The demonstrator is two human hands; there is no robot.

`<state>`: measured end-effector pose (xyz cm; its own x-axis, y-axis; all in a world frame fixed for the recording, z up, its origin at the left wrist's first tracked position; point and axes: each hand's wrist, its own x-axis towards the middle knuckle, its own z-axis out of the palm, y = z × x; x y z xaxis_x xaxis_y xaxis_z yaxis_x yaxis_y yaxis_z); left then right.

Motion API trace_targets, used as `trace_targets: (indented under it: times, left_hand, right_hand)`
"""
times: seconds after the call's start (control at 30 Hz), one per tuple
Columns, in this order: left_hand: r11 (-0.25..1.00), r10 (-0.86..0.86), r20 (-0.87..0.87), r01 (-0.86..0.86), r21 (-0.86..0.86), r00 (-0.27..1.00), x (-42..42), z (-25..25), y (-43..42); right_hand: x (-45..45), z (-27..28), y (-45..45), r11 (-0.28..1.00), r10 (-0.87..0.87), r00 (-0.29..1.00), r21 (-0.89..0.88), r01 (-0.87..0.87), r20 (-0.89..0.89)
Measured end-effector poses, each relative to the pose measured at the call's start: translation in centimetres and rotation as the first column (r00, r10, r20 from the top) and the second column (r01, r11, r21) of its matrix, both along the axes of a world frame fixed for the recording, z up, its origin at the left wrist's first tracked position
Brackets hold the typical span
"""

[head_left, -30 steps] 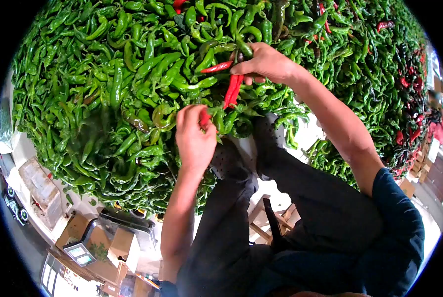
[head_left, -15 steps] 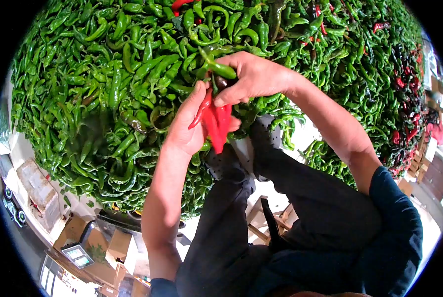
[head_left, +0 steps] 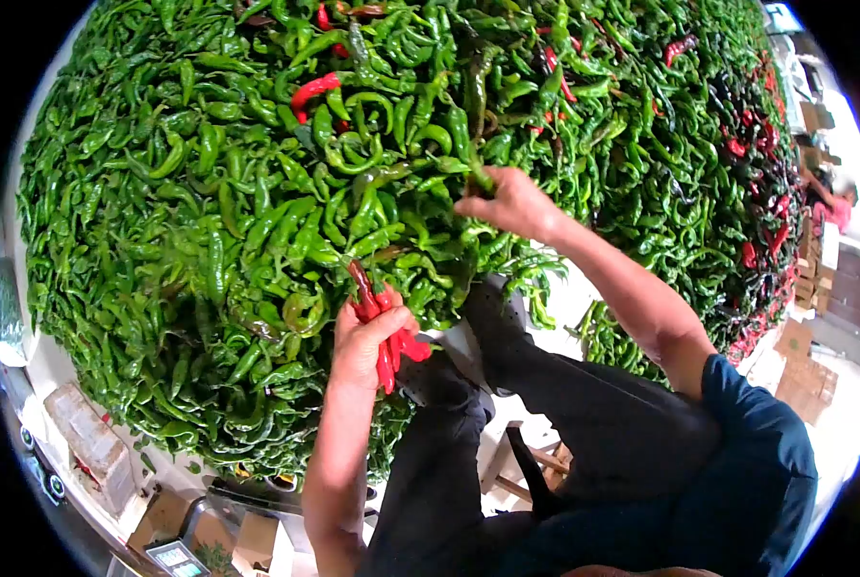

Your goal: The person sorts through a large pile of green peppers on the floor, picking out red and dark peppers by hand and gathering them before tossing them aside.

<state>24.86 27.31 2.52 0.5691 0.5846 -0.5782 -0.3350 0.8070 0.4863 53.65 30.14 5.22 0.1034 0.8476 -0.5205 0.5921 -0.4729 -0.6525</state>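
My left hand is closed around a small bunch of red chili peppers, just above my knees at the near edge of the pile. One darker red pepper sticks up out of that bunch. Farther out, my right hand reaches over the big heap of green peppers. Its fingers are curled at a green pepper, which seems pinched between thumb and forefinger. A curved red pepper lies on the heap, ahead and to the left.
Red and dark peppers gather along the heap's right side. A wooden stool shows between my legs. Cardboard boxes and a lit display are at lower left. Another person in pink is at far right.
My hands have parted. My right hand has moved away over the heap with a green pepper, while my left has drawn down and nearer with the red peppers. The camera view has shifted.
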Motion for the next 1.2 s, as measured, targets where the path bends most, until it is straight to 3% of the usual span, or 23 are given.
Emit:
trace_targets:
  times: [0.03,0.1,0.17,0.23,0.3,0.4,0.5,0.57,0.63,0.7,0.77,0.83,0.87,0.9,0.93,0.97,1.0,1.07,1.1,1.17,1.2]
  left_hand:
    - [0.999,0.042,-0.038,-0.043,-0.022,0.998,0.1,0.7,0.0]
    - [0.994,0.105,-0.023,-0.106,-0.032,0.994,0.5,2.3,0.6]
    - [0.985,0.171,0.045,-0.173,0.026,0.984,0.2,1.7,0.8]
    - [0.963,0.239,0.118,-0.250,0.096,0.964,-0.5,-0.3,0.8]
    - [0.935,0.333,0.044,-0.336,0.116,0.942,-0.3,1.3,1.3]
    - [0.881,0.451,0.027,-0.450,0.143,0.892,-0.7,1.5,2.2]
    - [0.860,0.507,0.023,-0.507,0.054,0.862,-1.9,1.1,3.1]
    - [0.850,0.524,0.044,-0.526,0.027,0.850,-1.5,2.2,4.3]
    - [0.866,0.488,0.188,-0.500,0.018,0.852,-0.9,2.8,5.7]
    - [0.837,0.523,0.196,-0.543,0.065,0.830,-0.4,3.4,6.5]
    - [0.810,0.540,0.220,-0.572,0.128,0.813,-0.4,4.0,6.6]
    - [0.809,0.556,0.163,-0.576,0.118,0.815,-1.7,2.5,6.0]
    - [0.815,0.546,0.161,-0.566,0.125,0.822,-2.4,2.0,5.7]
    - [0.819,0.538,0.160,-0.558,0.135,0.828,-3.0,1.7,5.4]
    - [0.800,0.564,0.162,-0.584,0.134,0.810,-3.0,2.6,5.3]
    - [0.798,0.552,0.206,-0.583,0.149,0.808,-3.5,2.7,5.1]
    - [0.798,0.547,0.229,-0.584,0.147,0.805,-3.8,3.2,4.9]
    - [0.809,0.542,0.220,-0.574,0.126,0.811,-4.5,3.8,4.2]
    - [0.813,0.546,0.216,-0.574,0.099,0.810,-4.7,3.8,3.7]
    - [0.841,0.519,0.222,-0.540,0.041,0.825,-5.2,3.1,3.1]
    - [0.838,0.531,0.215,-0.546,0.010,0.820,-5.4,3.1,2.9]
  right_hand:
    - [0.6,-0.9,0.6,0.996,-0.035,0.998,0.074,0.038,-0.045]
    - [0.7,-1.9,3.8,0.944,0.088,0.992,0.324,-0.055,-0.089]
    - [-1.2,-0.9,9.0,0.860,0.115,0.969,0.465,-0.208,0.221]
    - [-3.4,-0.2,14.5,0.846,0.084,0.941,0.475,-0.241,0.328]
    - [-5.1,-1.2,19.5,0.797,0.134,0.893,0.488,-0.354,0.430]
    - [-6.4,-3.3,23.0,0.878,0.289,0.780,0.170,-0.447,0.556]
    - [-7.5,-0.3,18.9,0.825,0.047,0.867,0.470,-0.313,0.496]
    - [-8.4,1.4,12.9,0.743,0.006,0.914,0.610,-0.276,0.406]
    - [-9.6,2.6,6.6,0.707,0.189,0.913,0.595,-0.383,0.363]
    - [-9.7,1.7,2.8,0.510,0.468,0.795,0.617,-0.599,0.386]
    - [-9.9,3.2,2.0,0.475,0.580,0.724,0.566,-0.674,0.374]
    - [-9.8,2.7,3.0,0.527,0.622,0.768,0.645,-0.553,0.152]
    - [-9.3,3.1,4.0,0.606,0.632,0.774,0.591,-0.532,0.049]
    - [-8.7,3.7,5.3,0.676,0.630,0.775,0.528,-0.513,-0.054]
    - [-8.4,4.1,7.3,0.688,0.552,0.832,0.536,-0.490,0.053]
    - [-8.2,4.5,9.9,0.783,0.394,0.888,0.421,-0.459,0.236]
    - [-7.2,2.9,13.3,0.768,0.248,0.920,0.518,-0.377,0.303]
    - [-4.7,1.9,21.3,0.830,0.063,0.951,0.513,-0.217,0.301]
    - [-4.0,2.7,24.9,0.902,-0.003,0.960,0.416,-0.119,0.281]
    - [-2.4,1.2,31.1,0.853,-0.020,0.860,0.457,-0.251,0.511]
    - [-2.2,0.8,32.9,0.880,0.017,0.808,0.375,-0.291,0.588]
